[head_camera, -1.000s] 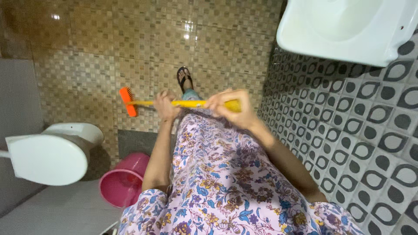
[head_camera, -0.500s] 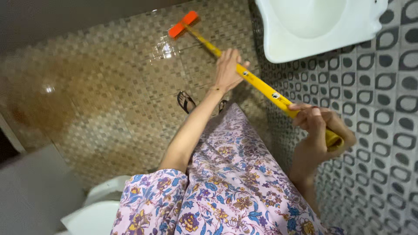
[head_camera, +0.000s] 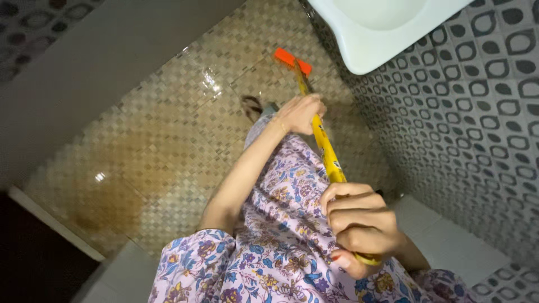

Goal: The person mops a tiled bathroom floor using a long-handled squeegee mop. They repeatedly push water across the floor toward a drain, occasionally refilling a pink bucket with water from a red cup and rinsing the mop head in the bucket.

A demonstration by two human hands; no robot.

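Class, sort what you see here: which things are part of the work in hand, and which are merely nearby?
In use:
long-handled brush
left hand, gripping mid-handle
right hand, gripping the handle's end
tiled floor under the orange brush head

Just nearby:
white washbasin
patterned wall tiles

Long-handled brush (head_camera: 321, 137): yellow shaft, orange bristle head. Shaft slants down and away, head low near the tiled floor (head_camera: 168, 146). Held at two places, mid-shaft and near the top end.
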